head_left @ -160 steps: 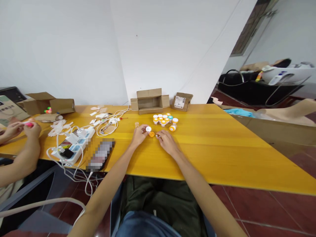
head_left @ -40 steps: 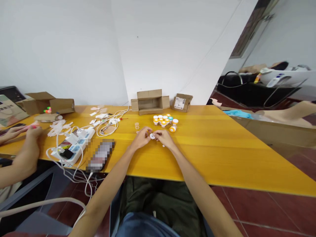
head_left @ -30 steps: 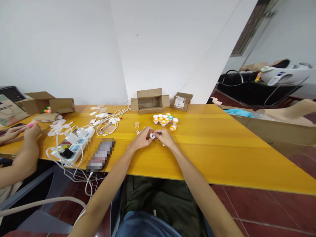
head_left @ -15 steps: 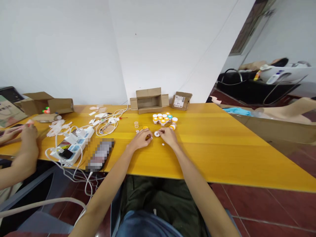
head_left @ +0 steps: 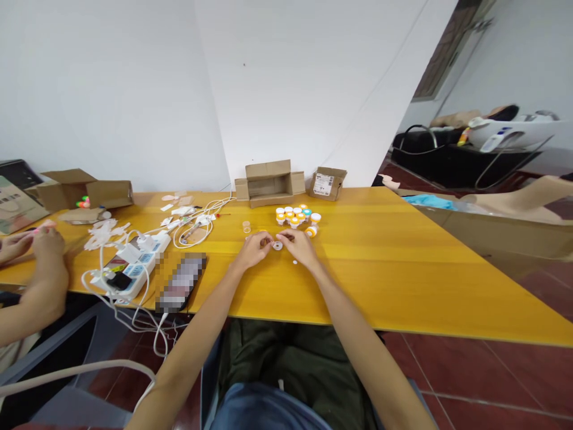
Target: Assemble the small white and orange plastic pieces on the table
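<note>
Over the table, my right hand [head_left: 299, 246] pinches the edge of a small white disc [head_left: 277, 245] with a dark centre. Just left of the disc, my left hand [head_left: 256, 249] has its fingertips closed near the rim; what they hold, if anything, is too small to make out. A tiny white round piece [head_left: 295, 262] lies below my right hand. Behind my left hand an orange ring or lid [head_left: 263, 231] shows partly, and a small clear cup [head_left: 246, 226] stands beyond it. Several small jars with white and orange lids [head_left: 294, 221] cluster behind my hands, and one jar [head_left: 311, 231] leans over.
An open cardboard box [head_left: 270, 200] and a smaller carton [head_left: 327, 184] stand against the wall. To the left lie coiled white cables [head_left: 197, 233], a power strip [head_left: 134, 269] and a phone [head_left: 183, 283]. Another person's hands [head_left: 45, 239] work at the far left.
My hands have come closer together. The white disc has shifted slightly left with my right hand and now sits by my left fingertips.
</note>
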Tool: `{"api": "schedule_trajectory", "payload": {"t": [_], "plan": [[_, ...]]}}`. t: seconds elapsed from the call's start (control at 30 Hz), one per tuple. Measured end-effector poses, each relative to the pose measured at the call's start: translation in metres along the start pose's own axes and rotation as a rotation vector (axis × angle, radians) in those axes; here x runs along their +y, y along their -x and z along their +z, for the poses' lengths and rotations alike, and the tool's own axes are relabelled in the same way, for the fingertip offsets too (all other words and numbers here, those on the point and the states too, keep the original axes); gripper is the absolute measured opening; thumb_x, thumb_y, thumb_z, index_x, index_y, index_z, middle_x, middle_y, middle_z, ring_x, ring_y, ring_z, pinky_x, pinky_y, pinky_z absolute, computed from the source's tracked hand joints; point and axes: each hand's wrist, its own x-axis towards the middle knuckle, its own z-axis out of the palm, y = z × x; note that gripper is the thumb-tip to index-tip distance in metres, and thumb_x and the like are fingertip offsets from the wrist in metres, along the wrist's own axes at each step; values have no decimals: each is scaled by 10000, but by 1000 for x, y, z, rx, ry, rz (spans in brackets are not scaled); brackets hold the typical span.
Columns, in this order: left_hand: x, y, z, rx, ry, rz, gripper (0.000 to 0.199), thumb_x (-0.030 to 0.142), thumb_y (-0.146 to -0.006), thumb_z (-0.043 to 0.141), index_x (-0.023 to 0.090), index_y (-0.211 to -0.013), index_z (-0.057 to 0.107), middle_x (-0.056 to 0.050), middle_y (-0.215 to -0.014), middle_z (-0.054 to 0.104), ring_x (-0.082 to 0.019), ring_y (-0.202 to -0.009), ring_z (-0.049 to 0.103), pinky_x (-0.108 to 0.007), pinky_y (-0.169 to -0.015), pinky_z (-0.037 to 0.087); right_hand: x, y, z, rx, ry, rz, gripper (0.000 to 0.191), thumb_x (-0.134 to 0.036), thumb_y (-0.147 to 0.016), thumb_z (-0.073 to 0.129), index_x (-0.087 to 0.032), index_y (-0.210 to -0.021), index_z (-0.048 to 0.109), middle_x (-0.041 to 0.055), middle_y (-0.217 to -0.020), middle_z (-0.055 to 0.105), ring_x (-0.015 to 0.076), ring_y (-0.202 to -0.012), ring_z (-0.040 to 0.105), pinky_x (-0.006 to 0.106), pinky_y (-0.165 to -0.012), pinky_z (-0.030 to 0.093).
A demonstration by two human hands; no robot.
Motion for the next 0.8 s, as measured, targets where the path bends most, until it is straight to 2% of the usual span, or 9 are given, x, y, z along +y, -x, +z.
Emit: {"api": "schedule_trajectory", "payload": {"t": [0.1, 0.2, 0.5, 0.67, 0.8], "plan": [[-2, -2, 1, 25, 117, -27, 160, 323, -880, 599, 194, -834, 681, -1, -744, 678, -142, -697, 580, -265, -700, 481, -5, 1, 4, -68, -126, -47, 133, -295, -834, 676, -212, -861, 776, 32, -845, 790, 196, -786, 717, 303, -750, 563], [-2, -3, 2, 27, 222, -39, 139, 315, -857, 636, 188, -812, 670, -11, -761, 692, -140, -697, 595, -265, -703, 480, -6, 1, 6, -115, -200, -27, 128, -312, -801, 715, -205, -846, 770, 32, -820, 784, 194, -750, 712, 308, -731, 570], [-1, -6, 2, 29, 382, -78, 171, 341, -839, 687, 181, -792, 647, -16, -755, 698, -146, -709, 641, -270, -697, 501, -4, -1, 5, -75, -321, 50, 263, -440, -736, 760, -181, -766, 722, 38, -746, 752, 192, -699, 700, 301, -669, 566], [-2, -7, -1, 99, 354, -91, 140, 312, -849, 655, 191, -788, 620, 4, -715, 673, -141, -688, 635, -267, -683, 495, 0, -2, 4, 9, -270, 55, 157, -345, -751, 726, -192, -747, 692, 29, -747, 745, 190, -710, 695, 304, -686, 558], [-4, -7, -2, 175, 250, -96, 114, 291, -857, 628, 201, -788, 637, 5, -754, 685, -147, -721, 626, -278, -712, 503, 6, -3, 2, 75, -135, 74, 32, -243, -764, 691, -213, -754, 685, 14, -742, 741, 196, -728, 698, 323, -729, 564]]}}
